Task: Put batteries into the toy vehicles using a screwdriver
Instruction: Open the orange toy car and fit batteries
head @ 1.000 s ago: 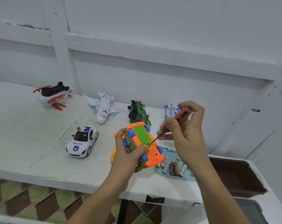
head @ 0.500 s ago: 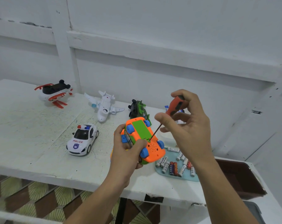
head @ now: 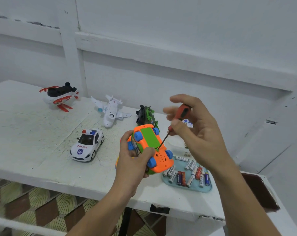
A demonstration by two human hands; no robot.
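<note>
toy: orange-and-green plastic car with blue wheels (head: 158,156), belly-up above white table (head: 42,150) | left hand (head: 132,162): wrapped round its body | right hand (head: 200,132): fingertips pinching red-handled thin-shaft screwdriver (head: 184,112), tip at green battery hatch (head: 147,137) | handling: likely light, rigid, slick shell; best gripped across the sides, clear of the hatch

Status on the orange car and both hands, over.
Left hand grips orange toy car, underside up. Right hand holds screwdriver, tip at green cover edge. Cover on, batteries waiting in tray, nothing in the way.
</note>
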